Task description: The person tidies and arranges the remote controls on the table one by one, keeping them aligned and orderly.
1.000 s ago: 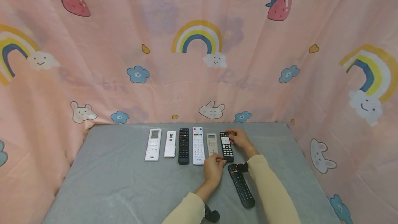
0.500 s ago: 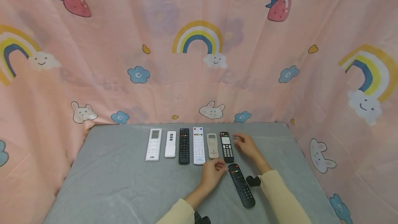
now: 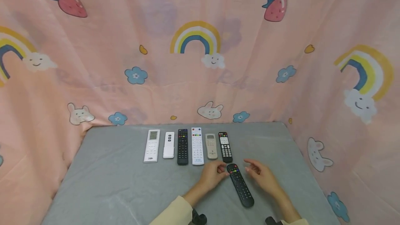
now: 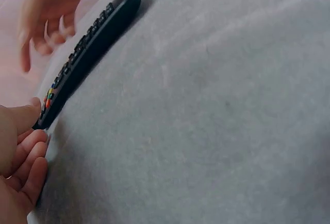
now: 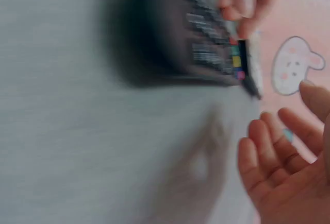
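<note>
A black remote control (image 3: 240, 185) with colored buttons near its far end lies slanted on the grey cloth. My left hand (image 3: 213, 175) is just left of that far end, fingers loosely bent; whether its fingertips touch the remote I cannot tell. In the left wrist view, the thumb of the left hand (image 4: 18, 149) overlaps the tip of the remote (image 4: 85, 54). To the right of the remote is my right hand (image 3: 263, 177), apart from it, with relaxed fingers and nothing held. The right wrist view shows the right hand (image 5: 289, 167) with the palm visible.
Behind the hands several remotes stand in a row: a white one with a screen (image 3: 152, 146), a small white one (image 3: 168, 145), a black one (image 3: 182, 147), a long white one (image 3: 197, 146), a beige one (image 3: 211, 146) and a black one with white buttons (image 3: 225, 147). A pink curtain (image 3: 187, 93) hangs behind.
My right hand has left the black remote with white buttons and come back toward me, right of the slanted remote. The left hand has moved slightly nearer to me, off the row.
</note>
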Motion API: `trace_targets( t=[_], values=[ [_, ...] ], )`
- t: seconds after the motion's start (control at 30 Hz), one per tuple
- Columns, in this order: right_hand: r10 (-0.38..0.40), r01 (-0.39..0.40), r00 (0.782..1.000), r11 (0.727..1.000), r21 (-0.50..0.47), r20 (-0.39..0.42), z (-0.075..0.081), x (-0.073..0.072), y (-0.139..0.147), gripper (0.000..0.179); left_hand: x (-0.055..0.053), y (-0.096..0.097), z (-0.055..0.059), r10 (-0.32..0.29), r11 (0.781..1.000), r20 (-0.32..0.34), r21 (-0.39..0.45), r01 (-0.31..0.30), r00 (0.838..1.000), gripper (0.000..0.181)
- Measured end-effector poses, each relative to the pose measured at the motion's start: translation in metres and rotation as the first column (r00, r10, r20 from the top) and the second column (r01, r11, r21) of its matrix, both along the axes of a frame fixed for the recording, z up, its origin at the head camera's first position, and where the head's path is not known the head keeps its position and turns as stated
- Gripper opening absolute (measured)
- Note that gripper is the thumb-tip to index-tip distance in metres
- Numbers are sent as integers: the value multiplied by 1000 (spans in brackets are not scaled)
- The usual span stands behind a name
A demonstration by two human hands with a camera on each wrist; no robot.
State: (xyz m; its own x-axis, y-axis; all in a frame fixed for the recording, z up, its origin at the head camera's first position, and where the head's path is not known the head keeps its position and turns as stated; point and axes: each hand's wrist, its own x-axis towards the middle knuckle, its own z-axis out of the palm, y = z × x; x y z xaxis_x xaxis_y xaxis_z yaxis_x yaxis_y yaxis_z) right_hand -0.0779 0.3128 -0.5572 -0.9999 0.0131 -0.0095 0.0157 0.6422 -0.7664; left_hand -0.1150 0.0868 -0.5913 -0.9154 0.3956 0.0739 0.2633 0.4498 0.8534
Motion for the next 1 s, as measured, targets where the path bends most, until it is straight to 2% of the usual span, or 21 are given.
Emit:
trace_targets(
  t=[0.13, 0.2, 0.37, 0.47, 0.63, 0.8, 1.0],
  values=[
    [-34, 33, 999, 998, 48, 12, -9, 28, -2, 40, -2, 0, -2, -12, 999, -47, -43, 10, 999, 33],
    [-37, 33, 998, 996, 82, 43, -12, 39, -3, 46, -3, -1, -3, -14, 998, -69, -61, 9, 998, 34],
    [-27, -4, 990, 975, 224, 137, -14, 60, -2, 71, -4, -1, -4, -17, 995, -87, -100, 8, 996, 35],
    [-24, -22, 987, 960, 279, 159, -13, 70, 0, 82, -5, 1, -6, -28, 990, -103, -138, 13, 994, 36],
    [-29, -25, 986, 949, 315, 166, -16, 80, 2, 81, -6, 3, -6, -34, 980, -156, -197, 3, 987, 37],
    [-26, -25, 989, 941, 339, 146, -22, 84, 3, 75, -5, 3, -5, -32, 975, -152, -221, -2, 988, 40],
    [-25, -27, 989, 939, 344, 146, -21, 87, 2, 71, -1, 6, -4, -21, 970, -181, -243, -24, 983, 43]
  ],
)
